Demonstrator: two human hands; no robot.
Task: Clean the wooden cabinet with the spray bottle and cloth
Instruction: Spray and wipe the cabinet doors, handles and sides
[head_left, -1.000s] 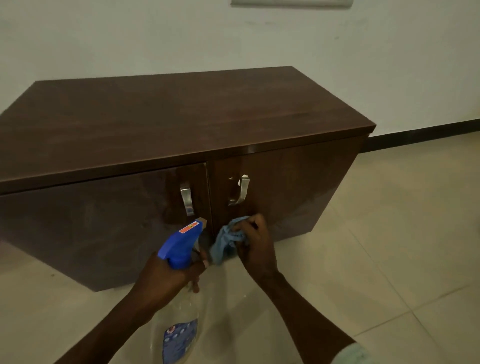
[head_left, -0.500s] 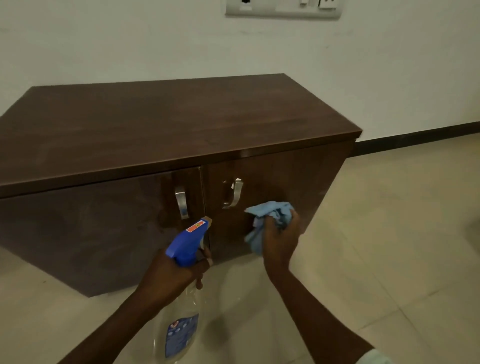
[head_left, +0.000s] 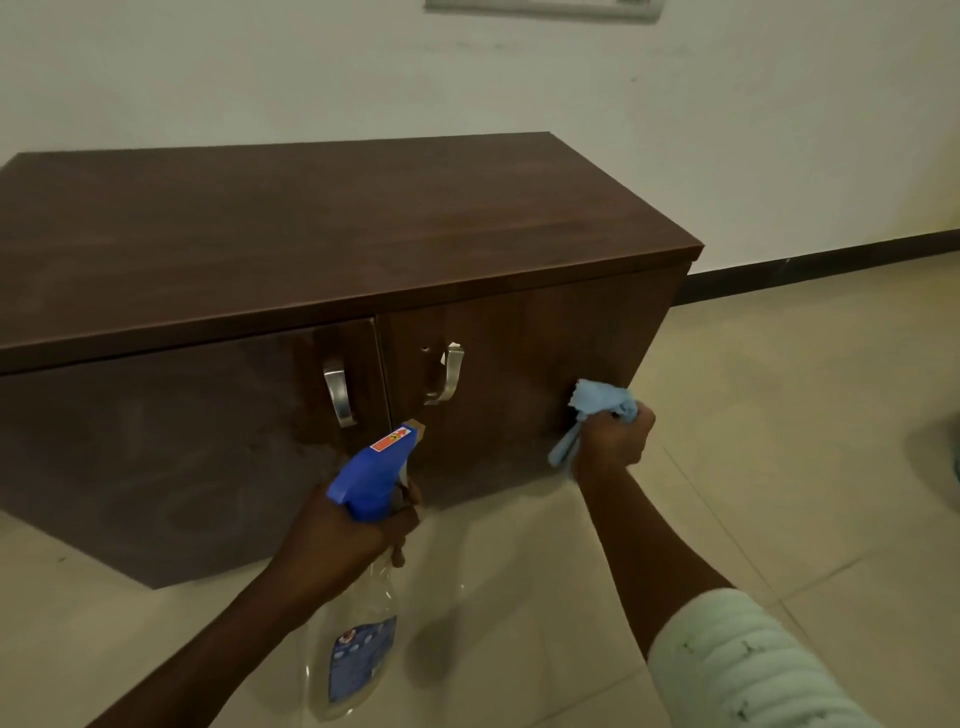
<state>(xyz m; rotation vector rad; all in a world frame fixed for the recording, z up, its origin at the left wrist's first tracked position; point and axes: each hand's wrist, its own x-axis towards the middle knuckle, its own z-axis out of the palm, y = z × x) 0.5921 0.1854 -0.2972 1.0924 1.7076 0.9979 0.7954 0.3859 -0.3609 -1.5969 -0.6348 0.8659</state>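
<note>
Two hands worked: the right hand (head_left: 613, 447) bunched the blue cloth (head_left: 602, 402) in curled fingers against the wooden cabinet door (head_left: 519, 374) ahead, likely wiping; the left hand (head_left: 337, 540) gripped the spray bottle (head_left: 371, 478), nozzle forward, ready

No words can be read. The bottle (head_left: 347, 631) has a blurred blue label (head_left: 362, 662); a red sticker (head_left: 390, 439) on its sprayer (head_left: 371, 475) shows an arrow.

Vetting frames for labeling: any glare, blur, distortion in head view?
Head view: dim light; faint sheen on the left cabinet door; wide-angle warps its outline; cloth in the right hand slightly soft; spray bottle: clear body barely shows against the floor.
</note>
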